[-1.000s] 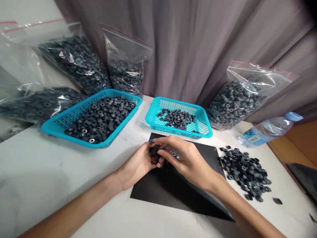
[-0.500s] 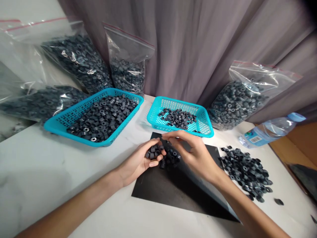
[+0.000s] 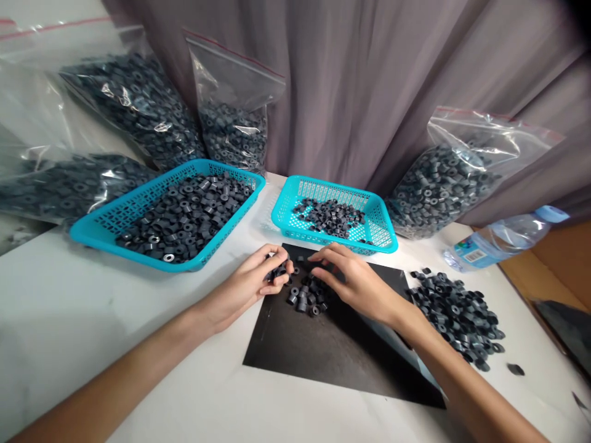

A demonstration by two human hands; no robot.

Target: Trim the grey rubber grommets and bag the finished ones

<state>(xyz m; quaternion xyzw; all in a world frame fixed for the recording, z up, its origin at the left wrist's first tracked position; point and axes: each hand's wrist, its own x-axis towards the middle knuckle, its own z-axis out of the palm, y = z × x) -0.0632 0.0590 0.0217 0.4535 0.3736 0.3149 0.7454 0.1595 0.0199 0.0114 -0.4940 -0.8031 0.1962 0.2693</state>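
My left hand (image 3: 258,274) is curled around several small dark rings (image 3: 276,266), above the left edge of a black sheet (image 3: 295,344). To its right, my right hand (image 3: 348,277) hovers over the sheet with thumb and fingers apart, and nothing shows between them. A small heap of dark rings (image 3: 305,298) lies on the sheet between and below the hands, partly covered by my right fingers. One loose ring (image 3: 301,259) rests near the sheet's back edge.
Behind stand two blue baskets of rings, a larger one (image 3: 138,264) at left and a smaller one (image 3: 385,241). Clear bags (image 3: 235,132) of rings line the back. At right are another bag (image 3: 443,184), a water bottle (image 3: 505,240) and a ring pile (image 3: 462,320) on the white table (image 3: 184,394).
My left hand has moved a little left and turned, closing more around its rings. More of the heap on the sheet shows. My right hand has shifted slightly, its thumb and fingers still apart.
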